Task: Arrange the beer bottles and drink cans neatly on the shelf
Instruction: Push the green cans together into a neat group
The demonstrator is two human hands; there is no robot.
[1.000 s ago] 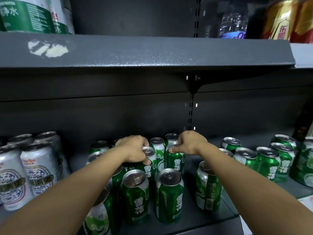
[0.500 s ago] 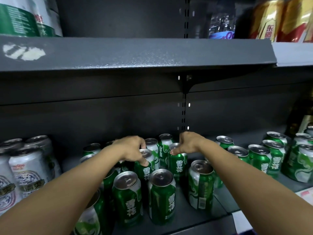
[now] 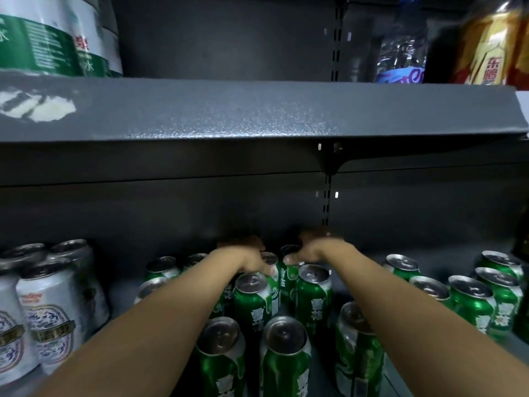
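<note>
Several green beer cans stand in a loose cluster on the lower shelf (image 3: 398,381), the nearest of them (image 3: 282,359) at the front edge. Both my arms reach deep to the back row. My left hand (image 3: 246,253) curls over the top of a green can (image 3: 273,277). Right beside it, my right hand (image 3: 317,247) grips the top of a neighbouring green can (image 3: 287,277). The two held cans stand close together near the back panel. My fingers are blurred and partly in shadow.
White beer cans (image 3: 48,316) are grouped at the left of the same shelf, and another group of green cans (image 3: 472,308) stands at the right. The upper shelf (image 3: 257,110) hangs low overhead, carrying a water jug (image 3: 51,38) and gold cans (image 3: 486,44).
Both hands have moved farther in toward the back panel with their cans. The view has dropped and moved closer to the shelf.
</note>
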